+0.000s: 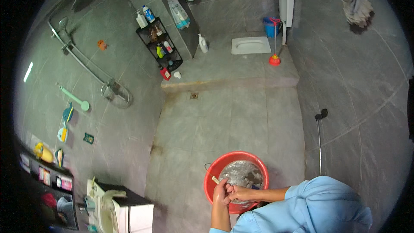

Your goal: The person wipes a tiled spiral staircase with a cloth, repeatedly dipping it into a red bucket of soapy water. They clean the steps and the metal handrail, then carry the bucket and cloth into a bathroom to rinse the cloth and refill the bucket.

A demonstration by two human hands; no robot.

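Observation:
A red plastic bucket [264, 171] stands on the tiled floor before me, with water and wet greyish material [239, 170] inside. Over its near left side, my left hand [221, 194] is wrapped around a pale handle [215, 179]. A thin dark loop [207, 166] shows at the handle's far end. My right hand [241, 193] is curled close against the left one, above the bucket. What its fingers close on is hidden. The lower part of the handle is also out of sight behind my hands.
A raised step [226, 82] crosses the floor ahead, with a squat toilet [250, 45] and a red plunger [275, 59] on it. A floor drain [194, 95] lies before the step. At left are a washbasin [105, 216], a black rack [161, 43] and a shower [87, 63].

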